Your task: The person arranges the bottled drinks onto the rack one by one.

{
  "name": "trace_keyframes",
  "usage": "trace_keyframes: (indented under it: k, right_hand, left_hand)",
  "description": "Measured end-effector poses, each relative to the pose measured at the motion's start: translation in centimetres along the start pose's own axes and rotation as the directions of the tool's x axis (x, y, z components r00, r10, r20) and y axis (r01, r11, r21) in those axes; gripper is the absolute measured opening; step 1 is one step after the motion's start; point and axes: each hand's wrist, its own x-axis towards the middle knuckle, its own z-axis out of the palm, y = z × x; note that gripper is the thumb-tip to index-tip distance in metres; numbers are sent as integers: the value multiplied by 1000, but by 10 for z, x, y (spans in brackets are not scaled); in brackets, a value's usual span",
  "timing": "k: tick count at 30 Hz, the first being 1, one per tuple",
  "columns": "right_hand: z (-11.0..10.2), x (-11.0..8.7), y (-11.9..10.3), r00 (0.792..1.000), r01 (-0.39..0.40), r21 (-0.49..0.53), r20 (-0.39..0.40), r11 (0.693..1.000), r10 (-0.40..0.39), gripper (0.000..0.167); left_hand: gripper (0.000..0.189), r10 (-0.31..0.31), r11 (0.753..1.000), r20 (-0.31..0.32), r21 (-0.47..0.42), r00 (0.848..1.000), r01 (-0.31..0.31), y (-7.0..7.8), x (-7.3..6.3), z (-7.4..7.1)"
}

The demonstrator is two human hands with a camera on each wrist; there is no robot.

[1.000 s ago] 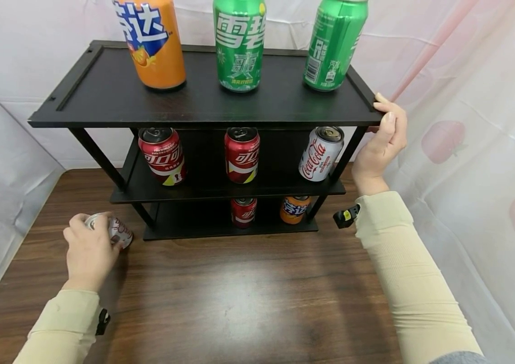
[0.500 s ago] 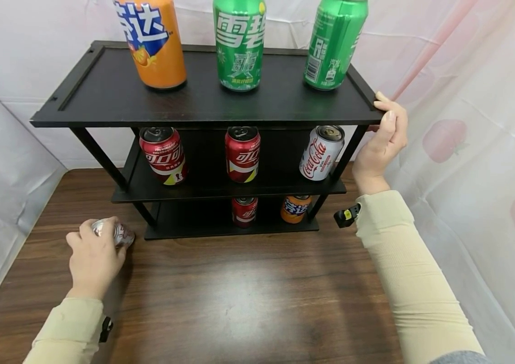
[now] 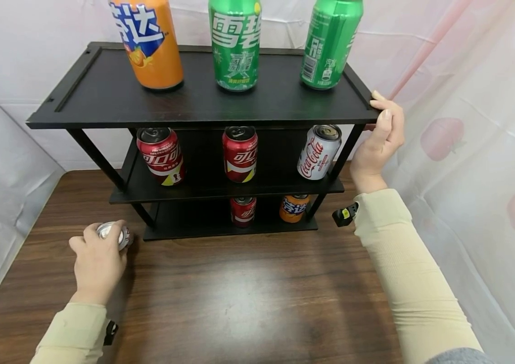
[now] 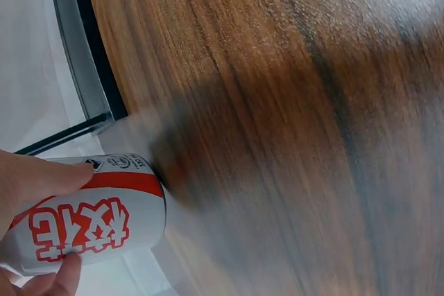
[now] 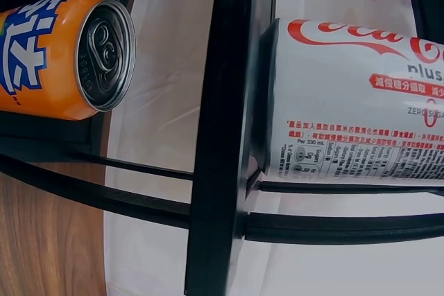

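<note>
My left hand (image 3: 98,265) grips a white Coke can (image 3: 125,238) low over the table, left of the black rack. In the left wrist view the thumb lies along the can (image 4: 139,223) and a fingertip presses its red lettering. My right hand (image 3: 377,136) holds the right front corner of the rack's top shelf (image 3: 193,108). Just left of it stands a white Coca-Cola can (image 3: 319,152) on the middle shelf, which also shows in the right wrist view beside the rack's post (image 5: 225,102).
An orange Fanta can (image 3: 154,55) and two green Sprite cans (image 3: 237,55) stand on top. Two red Coke cans (image 3: 241,156) share the middle shelf. The bottom shelf bears a red can (image 3: 243,211) and a small orange can (image 3: 293,208). White curtains (image 3: 2,126) surround the wooden table (image 3: 239,293).
My left hand has shifted slightly right, and the can in it has turned so that its top faces up more. The right hand stays at the shelf corner.
</note>
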Motion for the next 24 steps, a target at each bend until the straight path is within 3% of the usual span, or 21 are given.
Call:
trace_keyframes:
  k: [8, 17, 24]
  right_hand:
    - [-1, 0, 1, 1000, 0, -9, 10, 1000, 1, 38]
    - [2, -1, -1, 1000, 3, 2, 11, 1000, -3, 38]
    - [1, -1, 1, 1000, 1, 7, -12, 1000, -1, 39]
  left_hand:
    - [61, 42, 999, -64, -11, 997, -42, -3, -3, 3]
    - [60, -81, 989, -44, -130, 996, 75, -5, -10, 2]
    - [61, -58, 988, -85, -146, 995, 45, -1, -10, -1]
